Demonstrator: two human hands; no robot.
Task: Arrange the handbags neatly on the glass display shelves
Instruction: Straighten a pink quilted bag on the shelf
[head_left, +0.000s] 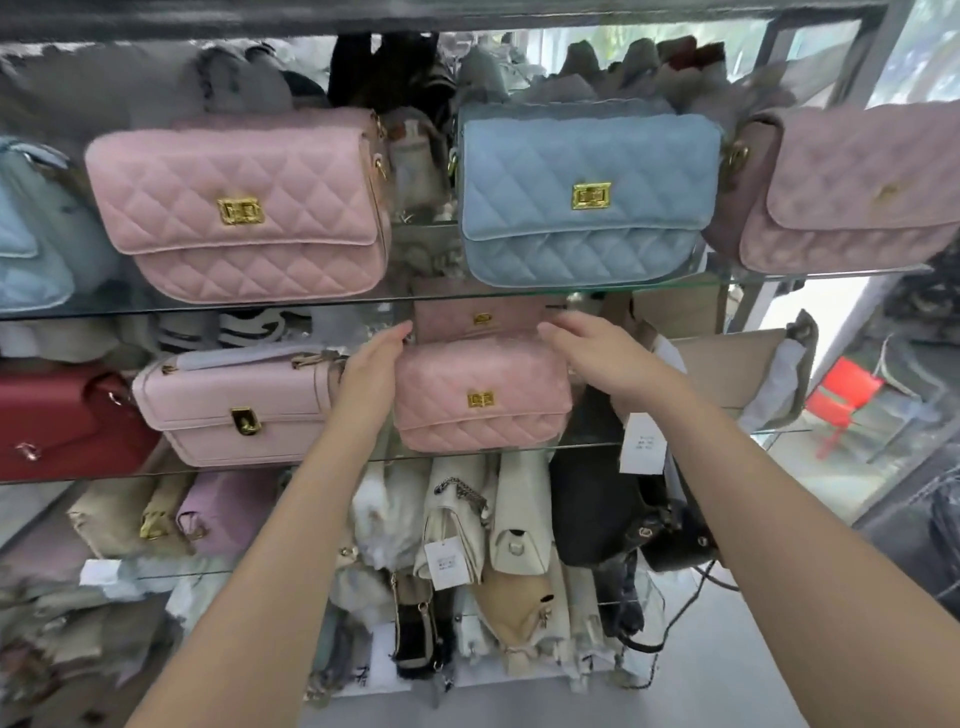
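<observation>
Task item: small pink quilted handbag (483, 374) with a flap front and a gold turn-lock clasp (480, 399). It is standing upright with its front facing out.
Location: the bag is sitting at the front edge of the middle glass shelf (587, 446), between the two hands.
Left hand (371, 369): lying flat against the bag's left side. The fingers are running straight and pressed together, with the tips reaching past the top left corner. The thumb is not showing.
Right hand (597, 353): resting at the bag's top right corner. The fingers are extended and close together, with the tips touching the upper edge. I cannot tell where the thumb is lying.
Directly behind: a dusty pink handbag (478, 318) with a gold clasp is standing behind the task bag and showing above it.
Upper glass shelf (415, 300): carrying a row of quilted flap bags. From the left these are a light blue handbag (31, 228), a large pink quilted handbag (244, 208), a blue quilted handbag (582, 192) and a mauve quilted handbag (852, 187). The last three are standing apart from one another.
Middle shelf, left part: a pale lilac smooth handbag (239, 410) with a gold flip clasp is sitting just beside the left hand. A red smooth handbag (62, 421) is standing further left, its edge overlapping it.
Middle shelf, right part: a black handbag (592, 499) with a white price tag (643, 444) is hanging below the right hand.
Lower shelves: crowded with beige, lilac, cream and black bags. These are leaning on one another and are too jumbled to tell apart.
</observation>
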